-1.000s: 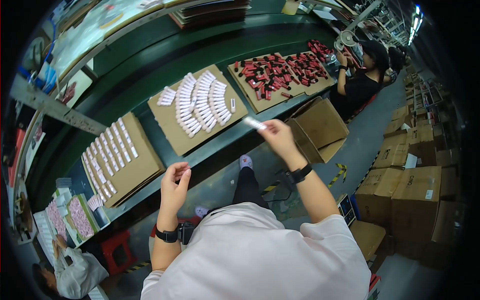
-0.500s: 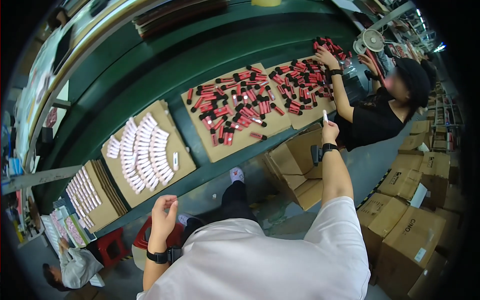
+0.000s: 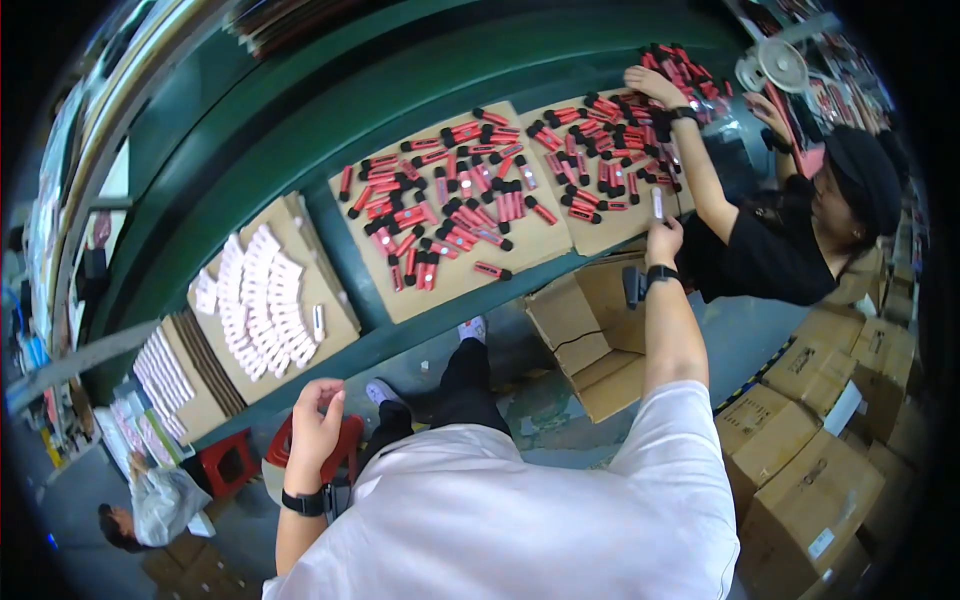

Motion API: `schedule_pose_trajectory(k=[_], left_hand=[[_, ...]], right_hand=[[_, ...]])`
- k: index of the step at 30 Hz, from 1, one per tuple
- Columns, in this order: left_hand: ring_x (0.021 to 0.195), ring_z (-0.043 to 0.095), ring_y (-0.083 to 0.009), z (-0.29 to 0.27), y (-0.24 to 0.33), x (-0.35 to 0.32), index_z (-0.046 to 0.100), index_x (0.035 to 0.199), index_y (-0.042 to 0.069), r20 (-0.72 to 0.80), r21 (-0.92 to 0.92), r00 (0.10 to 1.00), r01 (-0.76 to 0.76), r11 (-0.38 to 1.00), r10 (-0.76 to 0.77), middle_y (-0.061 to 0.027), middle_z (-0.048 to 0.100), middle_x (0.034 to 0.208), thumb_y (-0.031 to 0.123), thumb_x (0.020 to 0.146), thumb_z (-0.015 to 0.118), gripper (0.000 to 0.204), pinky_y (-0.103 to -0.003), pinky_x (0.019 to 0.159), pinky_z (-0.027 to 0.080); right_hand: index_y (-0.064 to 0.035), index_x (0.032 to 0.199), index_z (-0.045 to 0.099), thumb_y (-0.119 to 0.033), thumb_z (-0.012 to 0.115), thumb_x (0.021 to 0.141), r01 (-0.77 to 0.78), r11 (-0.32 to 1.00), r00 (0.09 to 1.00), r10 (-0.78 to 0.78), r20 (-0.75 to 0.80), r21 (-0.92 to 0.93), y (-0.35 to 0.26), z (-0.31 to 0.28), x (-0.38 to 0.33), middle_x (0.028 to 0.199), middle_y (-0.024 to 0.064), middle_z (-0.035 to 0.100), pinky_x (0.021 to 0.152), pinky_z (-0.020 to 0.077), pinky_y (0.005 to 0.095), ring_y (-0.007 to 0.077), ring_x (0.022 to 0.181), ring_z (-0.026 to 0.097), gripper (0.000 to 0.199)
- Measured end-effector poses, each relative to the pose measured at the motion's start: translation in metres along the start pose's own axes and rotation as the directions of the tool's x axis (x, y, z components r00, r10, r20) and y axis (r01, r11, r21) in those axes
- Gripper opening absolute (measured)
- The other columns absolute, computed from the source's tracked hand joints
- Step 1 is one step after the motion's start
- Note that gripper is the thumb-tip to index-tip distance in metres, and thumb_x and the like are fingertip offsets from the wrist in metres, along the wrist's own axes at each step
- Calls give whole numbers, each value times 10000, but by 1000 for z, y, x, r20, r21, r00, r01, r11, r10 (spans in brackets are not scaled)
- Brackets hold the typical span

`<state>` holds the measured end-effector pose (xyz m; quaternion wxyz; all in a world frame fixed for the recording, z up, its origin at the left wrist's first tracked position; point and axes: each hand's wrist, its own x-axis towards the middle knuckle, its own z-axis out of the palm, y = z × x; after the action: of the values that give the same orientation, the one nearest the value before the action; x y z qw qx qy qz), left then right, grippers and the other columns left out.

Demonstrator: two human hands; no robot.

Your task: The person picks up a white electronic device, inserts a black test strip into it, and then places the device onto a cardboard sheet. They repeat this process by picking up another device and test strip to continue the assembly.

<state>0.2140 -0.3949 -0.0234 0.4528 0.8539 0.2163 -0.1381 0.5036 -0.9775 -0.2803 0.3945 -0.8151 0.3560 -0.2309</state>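
My right hand [image 3: 663, 239] is stretched out over the right cardboard sheet's near edge, its fingers closed on the lower end of a small white tube [image 3: 657, 203]. The tube stands upright in the picture, close to a co-worker's arm. My left hand [image 3: 318, 415] hangs in front of the bench, fingers loosely bent and thumb apart, with nothing visible in it. Beyond it, pale pink tubes [image 3: 262, 315] lie in curved rows on a cardboard stack, one lone tube [image 3: 318, 322] beside them. Red tubes with black caps [image 3: 510, 205] lie scattered on two cardboard sheets [image 3: 440, 292].
A co-worker in black [image 3: 775, 245] reaches over the red tubes at right, near a white fan [image 3: 783, 66]. An open carton [image 3: 590, 350] stands below the green bench [image 3: 480, 298]. Closed cartons [image 3: 815, 490] are stacked at right. Another person [image 3: 170, 505] sits lower left beside a red stool [image 3: 228, 462].
The view has shifted, so the bench and its tubes appear farther left. My right hand still holds the white tube. The co-worker's reaching hand has moved slightly farther over the red tubes.
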Motion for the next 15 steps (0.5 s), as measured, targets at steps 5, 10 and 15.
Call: schedule_pose_trajectory(k=[5, 10, 15], left_hand=[[845, 641, -218, -20, -3, -22, 617, 994, -8, -94, 5, 992, -86, 996, 86, -129, 636, 916, 73, 866, 621, 151, -313, 762, 512], [874, 633, -200, -46, -30, -44, 609, 1008, -4, -163, -54, 976, -152, 987, 141, -106, 630, 939, 76, 873, 618, 157, -303, 763, 504], [864, 635, -195, -97, -93, -99, 610, 1002, -4, -278, -129, 952, -167, 978, 126, -110, 634, 939, 77, 871, 623, 154, -301, 765, 506]], right_hand=[[44, 1215, 476, -24, 634, 838, -158, 975, 885, 69, 460, 158, -32, -21, -84, 956, 87, 632, 738, 478, 255, 135, 829, 579, 414], [14, 1172, 498, -41, 640, 860, 20, 940, 761, -235, 604, 340, -62, -35, -225, 879, 11, 557, 701, 440, 195, 68, 767, 497, 347], [-19, 1130, 534, -55, 639, 862, 44, 919, 402, -376, 835, 392, -165, -28, -424, 865, 13, 562, 709, 453, 217, 83, 763, 522, 290]])
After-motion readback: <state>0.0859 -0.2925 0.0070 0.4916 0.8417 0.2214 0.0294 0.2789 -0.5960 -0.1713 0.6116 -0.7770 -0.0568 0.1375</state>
